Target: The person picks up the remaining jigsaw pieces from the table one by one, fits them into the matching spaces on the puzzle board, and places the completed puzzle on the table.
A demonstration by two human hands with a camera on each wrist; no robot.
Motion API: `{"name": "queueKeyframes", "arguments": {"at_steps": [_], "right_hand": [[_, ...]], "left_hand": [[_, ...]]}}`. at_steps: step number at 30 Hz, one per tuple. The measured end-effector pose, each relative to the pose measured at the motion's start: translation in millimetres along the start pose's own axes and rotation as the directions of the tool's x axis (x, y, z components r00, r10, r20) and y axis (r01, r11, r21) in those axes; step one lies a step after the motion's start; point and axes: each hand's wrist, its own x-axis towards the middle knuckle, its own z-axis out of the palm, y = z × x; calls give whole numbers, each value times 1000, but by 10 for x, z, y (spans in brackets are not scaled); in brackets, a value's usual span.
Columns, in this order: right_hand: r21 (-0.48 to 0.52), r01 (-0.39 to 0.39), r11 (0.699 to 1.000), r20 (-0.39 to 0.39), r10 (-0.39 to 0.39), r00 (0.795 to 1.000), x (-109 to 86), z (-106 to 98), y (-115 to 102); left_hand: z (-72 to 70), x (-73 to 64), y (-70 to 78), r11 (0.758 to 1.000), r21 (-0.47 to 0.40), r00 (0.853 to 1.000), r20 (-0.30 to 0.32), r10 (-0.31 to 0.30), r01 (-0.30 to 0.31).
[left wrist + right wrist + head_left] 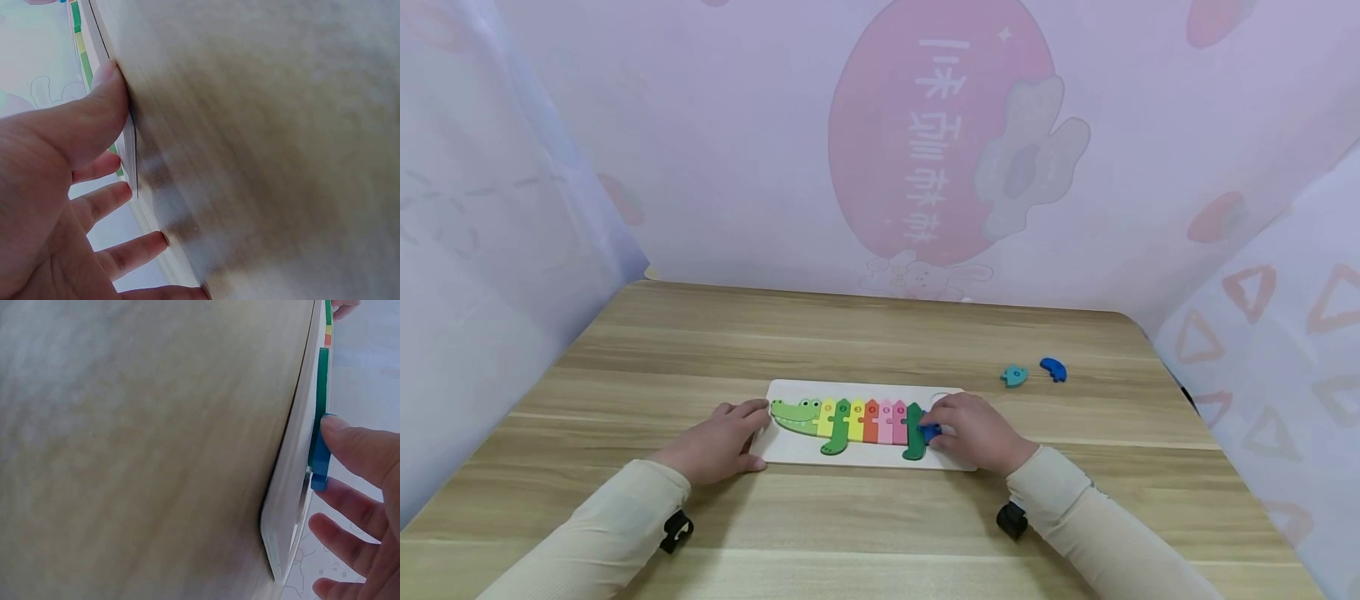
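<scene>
A white crocodile puzzle board (857, 460) lies on the table, its head and several coloured, numbered body pieces (872, 421) sitting in it. At its left end my left hand (718, 442) rests with spread fingers, the thumb (107, 94) touching the board's edge. My right hand (973, 429) pinches a blue puzzle piece (322, 453) between thumb and index finger, beside the dark green leg piece (914, 433). In the right wrist view the blue piece stands slightly proud of the board, and part of the bare recess shows past it.
Beyond the board to the right, a teal puzzle piece (1014, 376) and a curved dark blue piece (1054, 369) lie on the wooden table (865, 333). Printed cloth walls (760, 167) enclose the table at the back and both sides.
</scene>
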Motion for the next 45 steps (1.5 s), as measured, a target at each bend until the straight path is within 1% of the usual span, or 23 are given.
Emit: {"name": "queueKeyframes", "arguments": {"at_steps": [14, 22, 31, 40, 45], "right_hand": [[0, -15, 1000, 4, 15, 1000, 4, 1, -14], [-20, 11, 1000, 0, -11, 1000, 12, 2, -5], [-34, -19, 999, 19, 20, 1000, 33, 0, -25], [-66, -1, 998, 11, 2, 1000, 21, -5, -26], [-88, 12, 996, 9, -11, 1000, 14, -2, -12]], "left_hand": [[2, -4, 7, 1000, -3, 1000, -5, -4, 4], [-8, -8, 10, 1000, -5, 1000, -13, -1, 1], [-13, -9, 9, 1000, -7, 1000, -13, 2, -2], [-12, -12, 16, 1000, -8, 1000, -3, -11, 11], [-18, -15, 23, 1000, -5, 1000, -1, -7, 7]]}}
